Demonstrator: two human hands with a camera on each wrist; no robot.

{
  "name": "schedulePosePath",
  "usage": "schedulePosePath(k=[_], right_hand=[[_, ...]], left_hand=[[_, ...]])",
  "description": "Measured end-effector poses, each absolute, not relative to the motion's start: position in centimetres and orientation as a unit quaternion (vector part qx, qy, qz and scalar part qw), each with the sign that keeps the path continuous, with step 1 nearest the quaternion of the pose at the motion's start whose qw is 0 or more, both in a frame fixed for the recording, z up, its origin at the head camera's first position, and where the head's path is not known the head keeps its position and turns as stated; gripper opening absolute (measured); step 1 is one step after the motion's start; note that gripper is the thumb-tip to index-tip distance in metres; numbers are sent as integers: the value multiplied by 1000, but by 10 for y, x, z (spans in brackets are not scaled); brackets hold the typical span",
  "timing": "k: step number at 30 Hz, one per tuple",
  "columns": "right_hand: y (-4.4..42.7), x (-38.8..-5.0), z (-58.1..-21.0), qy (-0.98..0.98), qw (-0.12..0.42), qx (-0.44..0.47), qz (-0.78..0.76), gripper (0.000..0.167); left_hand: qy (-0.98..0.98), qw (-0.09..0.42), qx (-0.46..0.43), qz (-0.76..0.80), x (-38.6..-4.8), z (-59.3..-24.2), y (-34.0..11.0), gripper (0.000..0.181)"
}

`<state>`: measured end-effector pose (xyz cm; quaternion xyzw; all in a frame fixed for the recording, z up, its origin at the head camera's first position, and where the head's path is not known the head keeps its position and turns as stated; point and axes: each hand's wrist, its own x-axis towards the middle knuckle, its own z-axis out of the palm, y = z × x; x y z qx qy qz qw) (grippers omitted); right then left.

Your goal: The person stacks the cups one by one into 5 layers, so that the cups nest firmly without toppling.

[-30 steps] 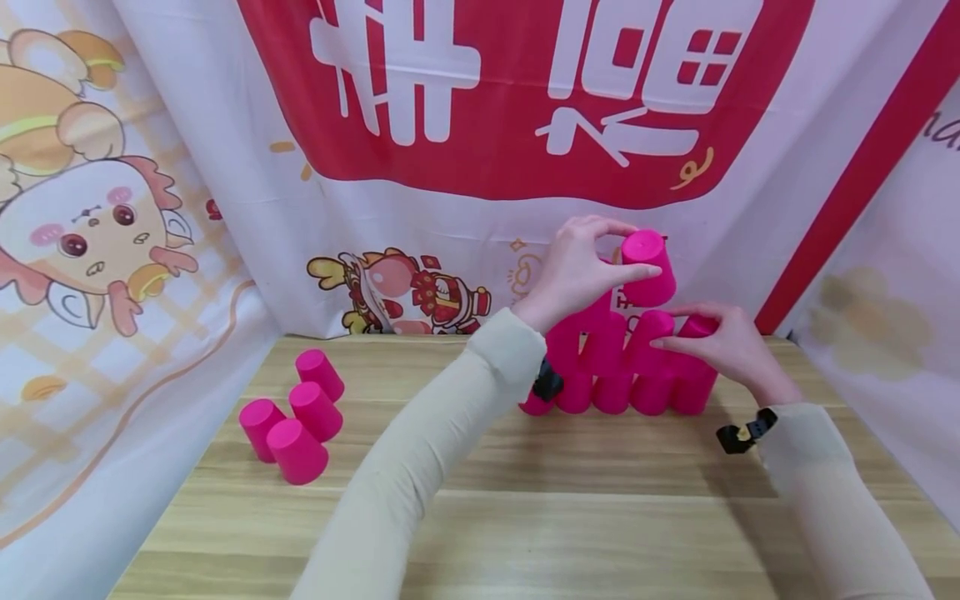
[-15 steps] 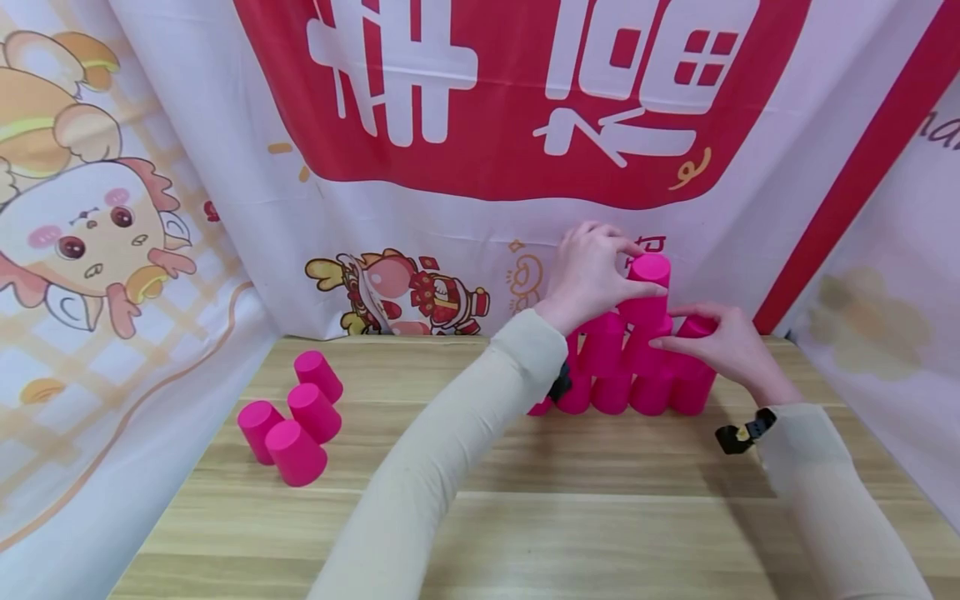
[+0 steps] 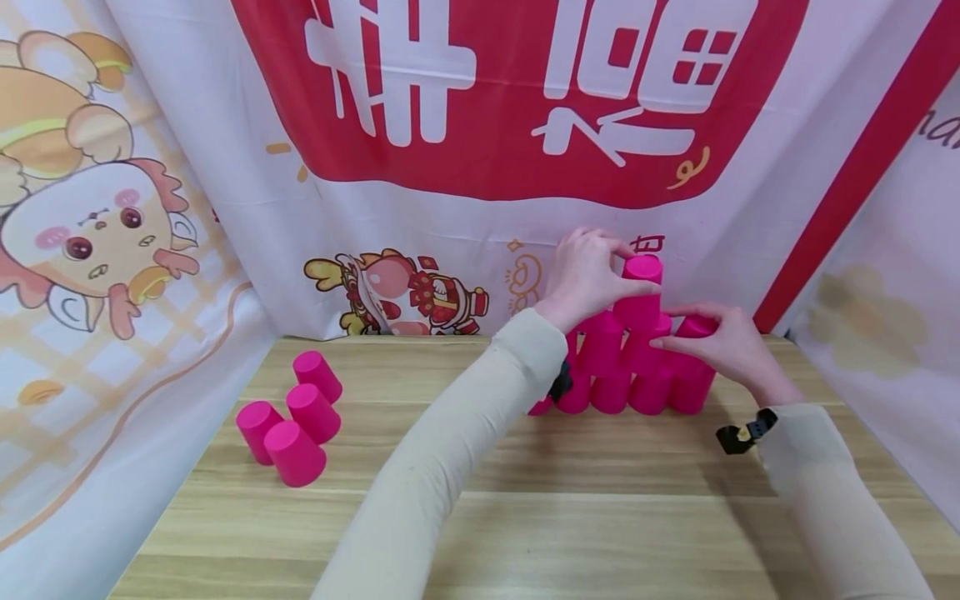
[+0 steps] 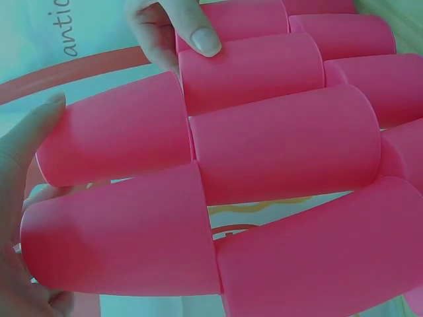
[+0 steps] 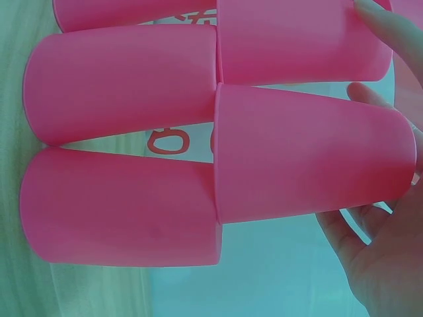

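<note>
My left hand (image 3: 588, 279) holds an upside-down pink plastic cup (image 3: 639, 300) by its upper end, thumb in front. In the left wrist view this cup (image 4: 115, 132) meets the row beneath and stands beside another third-row cup (image 4: 122, 231). My right hand (image 3: 723, 342) grips the right end of the second row around a pink cup (image 3: 699, 327). In the right wrist view its thumb lies on the neighbouring cup (image 5: 297, 39), with other fingers behind the end cup (image 5: 310, 155). The left hand and sleeve hide the stack's left part in the head view.
Several pink cups (image 3: 296, 454) stand upside down in a loose group at the left of the wooden table (image 3: 525, 533). A printed cloth (image 3: 435, 217) hangs close behind the stack. The bottom row (image 3: 611, 393) rests on the table.
The left hand has lowered its cup from above the stack onto the second row, then shifted it slightly left. The right hand has stayed in place.
</note>
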<state>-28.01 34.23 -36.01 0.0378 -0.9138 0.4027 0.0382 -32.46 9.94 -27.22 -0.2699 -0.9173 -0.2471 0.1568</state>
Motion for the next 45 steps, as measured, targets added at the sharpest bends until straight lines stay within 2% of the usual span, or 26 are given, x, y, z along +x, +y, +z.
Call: schedulePosePath(k=[7, 13, 20, 26, 39, 45], right_hand=[[344, -279, -359, -913, 40, 32, 404, 86], [349, -278, -360, -911, 50, 31, 408, 93], [356, -275, -362, -911, 42, 21, 411, 88], [361, -273, -364, -910, 27, 8, 415, 93], [370, -274, -369, -918, 45, 15, 394, 87], [372, -272, -371, -918, 49, 11, 393, 87]], left_hand=[[-913, 160, -272, -257, -325, -274, 101, 49], [-914, 159, -267, -259, -326, -275, 102, 51], [-916, 155, -264, -261, -326, -277, 100, 53], [-917, 155, -265, -254, -326, -278, 101, 56], [-916, 155, -268, -254, -325, -278, 99, 63], [-895, 171, -282, -301, -320, -274, 93, 68]])
